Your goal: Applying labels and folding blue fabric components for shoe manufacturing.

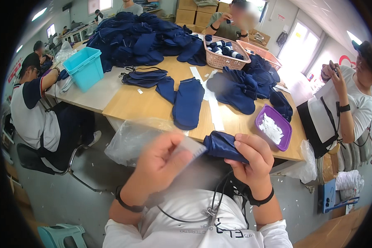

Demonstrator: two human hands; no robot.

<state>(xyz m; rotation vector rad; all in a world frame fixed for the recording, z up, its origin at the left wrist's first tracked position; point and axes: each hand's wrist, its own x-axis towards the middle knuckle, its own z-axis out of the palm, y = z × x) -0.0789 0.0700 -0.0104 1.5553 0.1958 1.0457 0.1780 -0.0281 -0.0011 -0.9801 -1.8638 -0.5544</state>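
Observation:
In front of my chest, my right hand (252, 159) is closed around a rolled piece of shiny navy cloth (221, 145). My left hand (159, 161) pinches a pale, flat strip (190, 149), perhaps paper, whose far end reaches the left end of the roll; I cannot tell whether they touch. Beyond my hands, flat navy cloth pieces (189, 103) with rounded ends lie on the wooden table (149, 106). Long white strips (213, 108) lie beside them. By the table's right edge, a purple basket (288, 138) holds many small white slips (271, 128).
A large navy cloth heap (140, 41) covers the far table. A pink basket (225, 62) holds banded navy rolls; a turquoise bin (83, 68) stands left. Plastic bags (132, 138) hang at the near edge. Co-workers sit left (33, 111), right (359, 82) and across (223, 29).

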